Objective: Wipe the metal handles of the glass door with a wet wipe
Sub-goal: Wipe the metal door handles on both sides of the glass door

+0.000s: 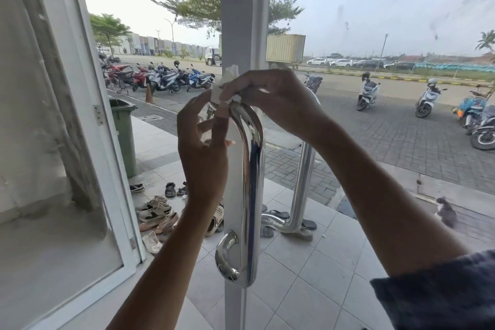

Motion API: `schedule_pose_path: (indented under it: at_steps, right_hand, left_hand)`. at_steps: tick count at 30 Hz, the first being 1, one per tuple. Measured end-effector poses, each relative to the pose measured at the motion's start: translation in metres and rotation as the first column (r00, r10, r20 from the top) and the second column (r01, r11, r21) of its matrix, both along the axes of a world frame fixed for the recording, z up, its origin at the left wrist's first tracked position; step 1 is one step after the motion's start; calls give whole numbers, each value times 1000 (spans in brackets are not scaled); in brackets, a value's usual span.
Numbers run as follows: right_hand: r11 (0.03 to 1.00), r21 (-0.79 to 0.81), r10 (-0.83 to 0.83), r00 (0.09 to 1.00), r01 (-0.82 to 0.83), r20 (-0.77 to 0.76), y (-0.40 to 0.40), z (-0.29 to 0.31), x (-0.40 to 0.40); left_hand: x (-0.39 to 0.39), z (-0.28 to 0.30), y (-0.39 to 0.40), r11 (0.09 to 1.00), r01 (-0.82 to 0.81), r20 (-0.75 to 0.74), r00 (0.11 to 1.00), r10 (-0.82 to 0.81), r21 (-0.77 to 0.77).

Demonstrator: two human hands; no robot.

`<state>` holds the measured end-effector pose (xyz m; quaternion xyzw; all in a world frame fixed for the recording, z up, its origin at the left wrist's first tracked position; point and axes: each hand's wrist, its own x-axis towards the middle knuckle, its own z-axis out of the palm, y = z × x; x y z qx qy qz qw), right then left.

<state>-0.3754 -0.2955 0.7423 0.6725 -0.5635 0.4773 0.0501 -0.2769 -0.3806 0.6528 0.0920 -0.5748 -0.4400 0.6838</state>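
A person stands at a glass door with both bare arms raised toward its polished metal handle, which runs upright on the white door frame at the centre of the view. A dark blue sleeve covers the right upper arm at the lower right corner. The right hand curls over the curved top of the handle and grips a white wet wipe against the metal; the wipe bunches out to the left of the fingers. The left hand is just below and to the left, its fingers loosely bent, with the thumb and a fingertip pinching the lower edge of the wipe. A second matching handle shows through the glass on the far side of the door. On the pale tiled porch beyond lie scattered shoes and sandals, and a green bin stands by the open white door on the left. A cat walks at the right edge of the porch. Farther out, motorbikes are parked in a row on the paved lot, with more scooters to the right. A truck with a pale yellow container, trees and a line of parked cars lie in the distance under a grey sky
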Motion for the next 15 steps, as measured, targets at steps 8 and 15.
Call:
schedule_pose_path:
  at_steps: [8,15]
  right_hand:
    - [963,-255,-125,985,92,-117,20,-42,12]
    - [912,-366,-205,979,183,-20,36,-108,21]
  left_hand:
    - [6,-22,21,1000,-14,55,998,15,-27]
    - [14,-56,42,1000,6,148,989,-6,-3]
